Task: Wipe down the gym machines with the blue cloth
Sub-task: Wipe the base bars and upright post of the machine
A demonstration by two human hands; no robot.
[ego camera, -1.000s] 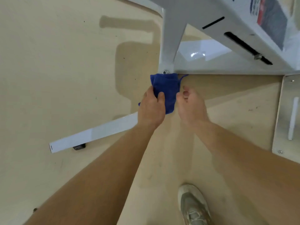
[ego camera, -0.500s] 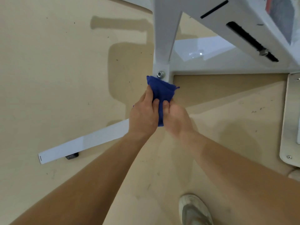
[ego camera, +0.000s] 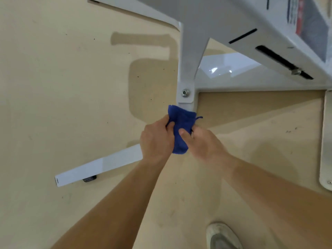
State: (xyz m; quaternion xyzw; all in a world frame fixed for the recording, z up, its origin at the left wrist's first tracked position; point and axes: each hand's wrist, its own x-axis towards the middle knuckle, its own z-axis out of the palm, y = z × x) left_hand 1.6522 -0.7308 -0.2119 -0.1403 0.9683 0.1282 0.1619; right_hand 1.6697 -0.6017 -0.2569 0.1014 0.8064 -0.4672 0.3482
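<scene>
Here both your hands close on the blue cloth [ego camera: 180, 131], bunched between them just below the bolt [ego camera: 185, 92] on the white machine leg [ego camera: 188, 69]. Your left hand [ego camera: 156, 141] has its grip wrapped round the cloth's left side, thumb on top; your right hand [ego camera: 204, 143] pinches the right side, fingers curled shut on it. The cloth's upper edge touches the foot of the leg. A flat white base bar [ego camera: 100, 168] runs off behind your left wrist across the beige floor [ego camera: 62, 105], a small black pad [ego camera: 89, 179] under its end. Your shoe [ego camera: 221, 236] stands near the floor's lower edge, a pale plate [ego camera: 326, 141] at the right edge.
</scene>
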